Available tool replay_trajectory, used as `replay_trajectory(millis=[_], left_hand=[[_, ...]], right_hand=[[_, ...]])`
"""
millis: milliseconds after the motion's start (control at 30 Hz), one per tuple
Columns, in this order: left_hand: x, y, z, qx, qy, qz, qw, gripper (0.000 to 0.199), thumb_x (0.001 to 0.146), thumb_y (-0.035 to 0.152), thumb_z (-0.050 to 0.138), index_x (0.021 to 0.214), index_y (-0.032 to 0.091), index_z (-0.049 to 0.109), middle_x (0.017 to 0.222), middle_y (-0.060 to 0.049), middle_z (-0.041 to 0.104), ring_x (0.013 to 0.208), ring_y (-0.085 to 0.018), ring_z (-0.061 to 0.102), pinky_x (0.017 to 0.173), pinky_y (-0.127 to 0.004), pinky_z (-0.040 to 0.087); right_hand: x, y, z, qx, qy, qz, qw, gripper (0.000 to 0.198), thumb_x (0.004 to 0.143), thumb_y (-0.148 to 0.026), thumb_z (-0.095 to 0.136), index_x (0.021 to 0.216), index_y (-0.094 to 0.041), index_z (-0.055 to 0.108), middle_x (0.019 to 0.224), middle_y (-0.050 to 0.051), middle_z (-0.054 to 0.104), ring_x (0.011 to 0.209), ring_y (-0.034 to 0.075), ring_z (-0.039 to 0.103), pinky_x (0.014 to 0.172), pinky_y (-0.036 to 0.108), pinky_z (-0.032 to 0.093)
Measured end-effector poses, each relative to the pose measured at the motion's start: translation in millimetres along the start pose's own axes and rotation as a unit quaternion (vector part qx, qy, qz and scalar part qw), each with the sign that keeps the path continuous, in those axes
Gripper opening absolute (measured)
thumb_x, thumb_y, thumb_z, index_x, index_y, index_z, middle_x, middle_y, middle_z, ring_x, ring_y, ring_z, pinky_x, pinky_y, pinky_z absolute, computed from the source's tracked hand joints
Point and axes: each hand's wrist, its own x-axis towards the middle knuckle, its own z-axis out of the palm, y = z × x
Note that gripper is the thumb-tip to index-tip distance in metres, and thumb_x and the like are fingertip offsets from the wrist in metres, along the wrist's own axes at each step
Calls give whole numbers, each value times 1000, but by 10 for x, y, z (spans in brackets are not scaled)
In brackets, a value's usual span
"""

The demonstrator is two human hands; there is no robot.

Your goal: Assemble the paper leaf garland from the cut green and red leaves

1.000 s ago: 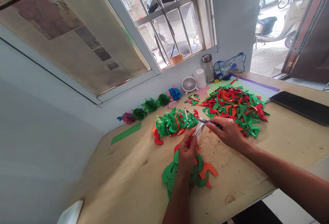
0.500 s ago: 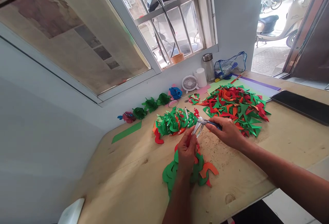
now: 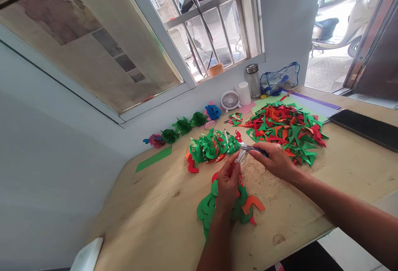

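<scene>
My right hand [image 3: 276,160] is closed round the dark handles of small scissors [image 3: 245,147]. Their metal blades point left and meet a narrow white strip [image 3: 240,157], possibly tape. That strip is pinched in the fingers of my left hand [image 3: 228,180]; a bit of red shows between them. Under my left wrist lies a heap of curved green cut-outs [image 3: 205,209], with an orange curved piece [image 3: 254,204] at its right side. Just beyond the hands sits a pile of green and red curved pieces [image 3: 211,146] bearing small white patches.
A large heap of red, green and orange scraps [image 3: 286,130] lies beyond my right hand. A black phone [image 3: 365,128] is at the right. Along the wall stand a small white fan [image 3: 230,101], a glass bottle [image 3: 253,81], a clear pouch [image 3: 280,78] and green paper flowers [image 3: 183,126].
My left hand and the white strip have shifted very slightly right and down. The scissors stay at the strip. Outside the doorway, the cyclist is gone from view.
</scene>
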Motion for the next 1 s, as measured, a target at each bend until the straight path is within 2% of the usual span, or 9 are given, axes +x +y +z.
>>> replay_trajectory(millis=[233,467,700,1000], left_hand=[[-1,2,12,-9,-1,1,1000,50,73,44,68,116,19,63,58,5,43,49,-5,33,46,-17,30],[2,-21,8,-31,5,-12,999,54,72,47,69,118,19,61,57,7,42,44,-3,31,43,-16,28],[24,-64,-9,-57,14,-4,998,55,72,46,69,120,20,60,56,8,41,42,-2,30,42,-16,28],[-12,-7,23,-32,6,0,999,54,72,48,68,117,19,62,58,6,42,45,-4,32,44,-17,29]], right_hand=[[-21,21,24,-16,26,-15,999,39,89,-50,43,80,-18,64,65,1,58,57,11,48,54,22,35],[-37,37,49,-37,35,-1,999,40,87,-53,45,86,-19,66,73,3,63,61,12,53,56,23,36],[-17,26,33,-26,17,6,999,39,87,-52,44,82,-18,64,67,1,59,57,11,48,55,23,34],[-15,18,36,1,-13,7,1000,40,88,-52,43,79,-18,61,62,-1,54,55,10,44,53,22,32]])
